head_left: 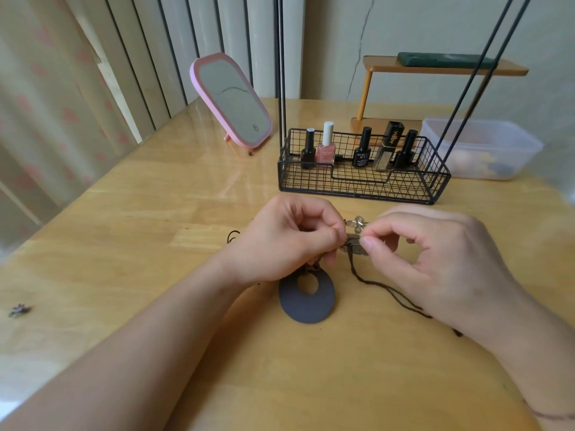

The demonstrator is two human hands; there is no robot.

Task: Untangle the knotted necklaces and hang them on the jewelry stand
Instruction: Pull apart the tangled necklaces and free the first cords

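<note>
My left hand (289, 241) and right hand (435, 259) pinch the knot (353, 242) above the disc (306, 301) — I should tease loops apart gently, not tug.

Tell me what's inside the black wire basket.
Five nail polish bottles stand along the back of the wire basket: three black ones, a pink one and a gold one. The front part shows only mesh; nothing there is covered.
</note>
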